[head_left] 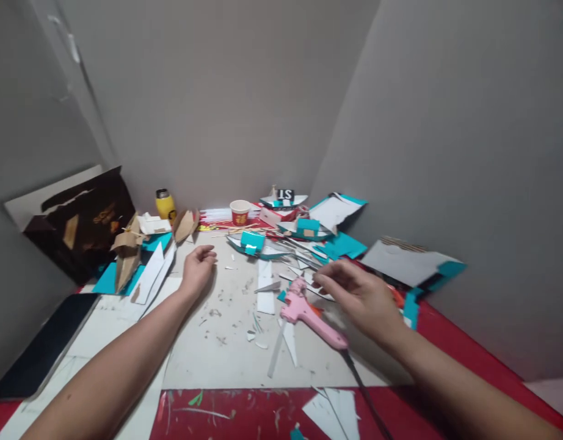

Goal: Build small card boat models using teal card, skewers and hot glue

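My left hand [198, 267] rests on the pale work board [217, 354] with its fingers loosely curled and nothing in them. My right hand [361, 296] hovers just right of a pink glue gun [309, 313] that lies on the board; the thumb and fingers reach toward white and teal card scraps [309, 269], and I cannot make out anything in them. A teal and white paper boat [254, 243] sits beyond the hands.
A dark brown bag [82, 223] leans at the left beside folded cardboard pieces [126, 250]. A yellow bottle [165, 203], a red paper cup [240, 212] and more paper models line the back wall. Grey card [407, 263] lies at right. Red table edge [245, 415] shows in front.
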